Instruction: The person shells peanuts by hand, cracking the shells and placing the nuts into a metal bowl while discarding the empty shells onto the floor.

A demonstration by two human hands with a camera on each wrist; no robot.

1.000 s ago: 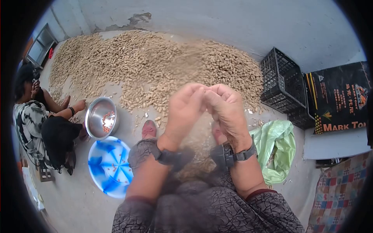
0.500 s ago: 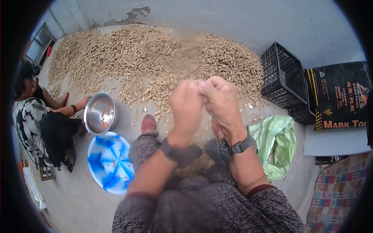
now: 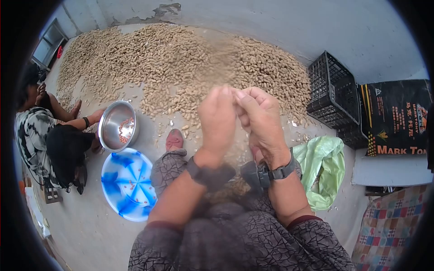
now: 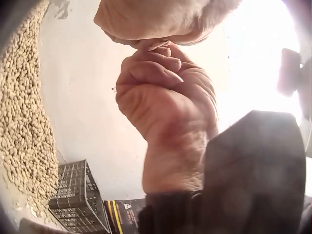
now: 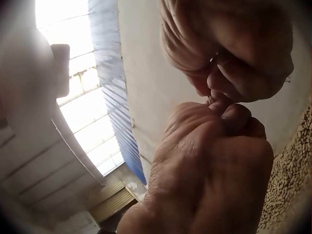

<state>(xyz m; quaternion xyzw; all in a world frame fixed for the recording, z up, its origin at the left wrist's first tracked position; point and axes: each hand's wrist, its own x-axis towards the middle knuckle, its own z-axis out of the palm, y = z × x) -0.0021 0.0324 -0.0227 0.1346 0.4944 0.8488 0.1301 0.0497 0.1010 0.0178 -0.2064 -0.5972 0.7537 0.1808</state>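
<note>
Curled fingers meet in front of heaped, oblong, tan-shelled peanuts.

Left grip, right grip, fingertips meeting, forearms converging

A pale bluish wall stands at the back, its paint peeled in a ragged patch low down, above a grey floor. Strong daylight fills a many-paned window beside a ridged blue strip, perhaps sheeting; the panelled ceiling is dim
</note>
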